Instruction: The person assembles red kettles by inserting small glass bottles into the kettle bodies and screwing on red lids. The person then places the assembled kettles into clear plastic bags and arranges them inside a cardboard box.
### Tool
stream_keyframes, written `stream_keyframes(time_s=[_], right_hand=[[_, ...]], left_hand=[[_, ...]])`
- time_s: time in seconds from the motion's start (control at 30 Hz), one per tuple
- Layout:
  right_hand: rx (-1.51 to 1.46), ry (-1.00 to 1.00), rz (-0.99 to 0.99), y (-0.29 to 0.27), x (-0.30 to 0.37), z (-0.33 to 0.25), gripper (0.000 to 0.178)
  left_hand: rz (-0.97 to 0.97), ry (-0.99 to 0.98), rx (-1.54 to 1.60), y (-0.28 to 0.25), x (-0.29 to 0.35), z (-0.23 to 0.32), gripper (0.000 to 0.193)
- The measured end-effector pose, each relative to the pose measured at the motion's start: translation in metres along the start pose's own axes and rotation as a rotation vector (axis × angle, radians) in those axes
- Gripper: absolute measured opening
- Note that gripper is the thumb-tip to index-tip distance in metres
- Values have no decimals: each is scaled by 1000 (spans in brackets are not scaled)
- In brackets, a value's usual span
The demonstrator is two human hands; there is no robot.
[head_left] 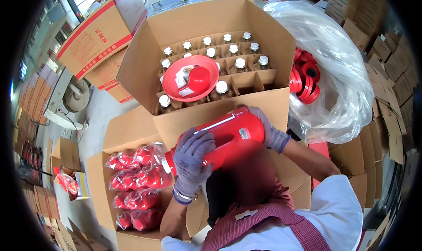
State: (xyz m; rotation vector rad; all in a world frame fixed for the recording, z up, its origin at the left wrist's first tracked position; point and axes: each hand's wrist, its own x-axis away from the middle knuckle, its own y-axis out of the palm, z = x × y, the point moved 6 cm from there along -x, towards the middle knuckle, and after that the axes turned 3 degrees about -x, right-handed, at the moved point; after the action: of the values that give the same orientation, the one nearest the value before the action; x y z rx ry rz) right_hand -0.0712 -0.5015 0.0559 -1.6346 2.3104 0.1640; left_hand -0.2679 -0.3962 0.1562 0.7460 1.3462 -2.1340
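A red thermos flask (233, 132) lies sideways across the front of a tall open carton, held in both my hands. My left hand (191, 156), in a grey glove, has its fingers wrapped round the flask's left end. The other end is gripped by my right hand (270, 132), also gloved, its fingers partly hidden behind the flask. Just beyond, the carton (176, 123) holds rows of clear bottles with white caps (222, 87) in cardboard dividers. On top of them rests a red dish (169, 77) containing a red cup (199, 78) and some white scraps.
A lower carton (99, 172) at left holds red items in clear plastic (143, 178). Right of the tall carton, a big clear plastic bag (325, 35) contains several red ring-shaped parts (307, 75). Printed cartons (94, 35) stand at the far left; flattened cardboard (387, 106) lies right.
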Motion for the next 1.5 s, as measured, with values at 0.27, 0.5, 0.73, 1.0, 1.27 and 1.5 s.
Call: stream_keyframes(time_s=[0.27,0.5,0.73,1.0,1.27,1.5], right_hand=[[36,-163,-193,41,-59,-77,45],[75,-264,-322,80,-121,-62,40],[883,-77,-92,-8,-211,19,64],[812,-665,177,44,-9,-94,73],[-392,113,515,57,33,-25,98],[88,-22,392,65,37,-34,90]], left_hand=[[459,-994,803,-3,103,-95,16],[680,-1023,770,-20,172,-119,16],[593,-445,27,-23,84,-75,62],[948,-525,1486,41,39,-82,50],[863,-706,1729,84,24,-53,47],[906,-734,1740,91,34,-44,48]])
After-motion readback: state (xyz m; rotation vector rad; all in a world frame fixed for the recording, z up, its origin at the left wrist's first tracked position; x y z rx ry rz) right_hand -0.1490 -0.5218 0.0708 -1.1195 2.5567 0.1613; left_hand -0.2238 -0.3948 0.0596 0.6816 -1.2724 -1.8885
